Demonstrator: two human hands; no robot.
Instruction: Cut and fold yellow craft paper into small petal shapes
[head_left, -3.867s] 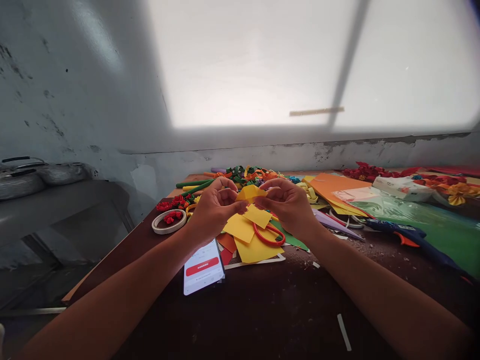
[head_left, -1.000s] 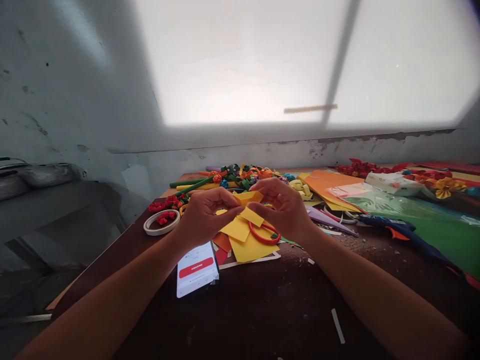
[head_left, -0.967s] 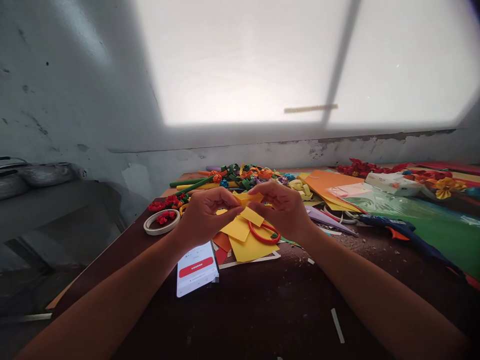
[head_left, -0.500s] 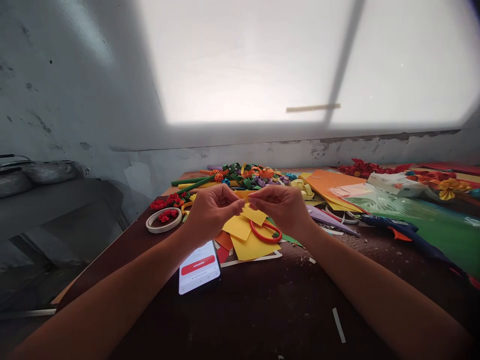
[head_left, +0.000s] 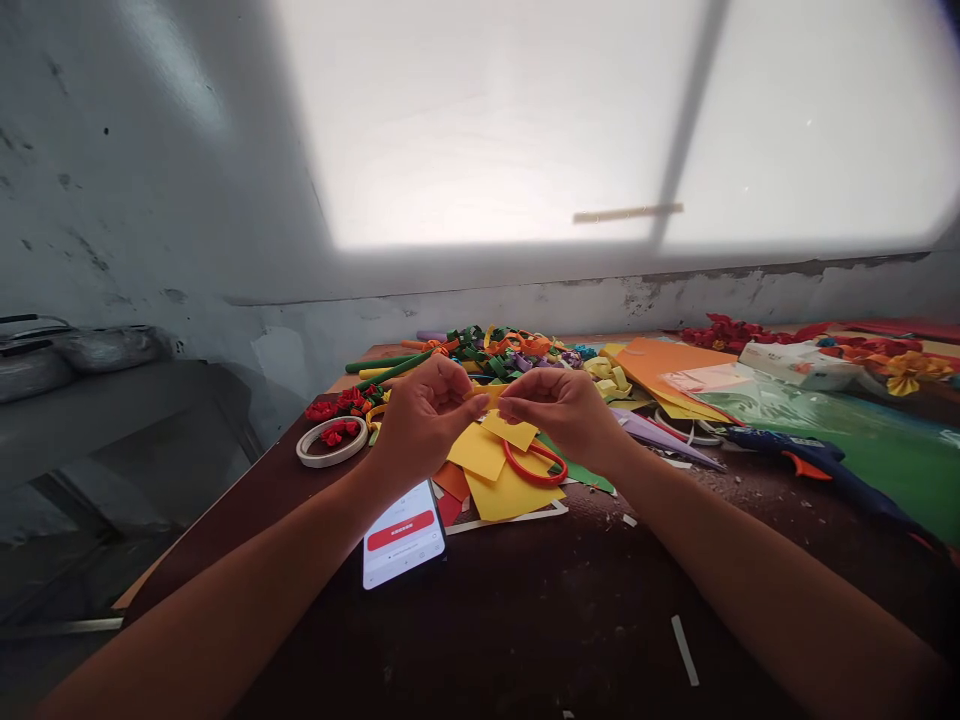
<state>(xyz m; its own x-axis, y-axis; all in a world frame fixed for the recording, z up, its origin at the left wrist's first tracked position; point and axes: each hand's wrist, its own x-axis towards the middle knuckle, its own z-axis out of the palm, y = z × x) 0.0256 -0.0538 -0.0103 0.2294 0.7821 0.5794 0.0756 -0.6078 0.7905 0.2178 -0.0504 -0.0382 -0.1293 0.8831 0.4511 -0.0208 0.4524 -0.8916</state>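
Observation:
My left hand (head_left: 429,418) and my right hand (head_left: 564,415) are raised above the dark table, fingertips close together. Both pinch a small piece of yellow paper (head_left: 493,396), which stretches between them and is partly hidden by the fingers. Beneath them lie several yellow paper pieces (head_left: 480,452), with a red oval loop (head_left: 564,470) resting on top. A lit phone (head_left: 405,540) lies below my left wrist, its upper end hidden by the forearm.
A roll of white tape (head_left: 330,460) sits at the left around red paper bits. Behind are curled coloured strips (head_left: 517,345) and green rolled sticks (head_left: 397,370). To the right lie orange sheets (head_left: 667,355), a dark blue glue gun (head_left: 795,448) and a tissue pack (head_left: 795,362).
The fingers of my left hand have lifted and opened out slightly around the yellow paper. My right hand stays nearly in place. The whole view has shifted a little.

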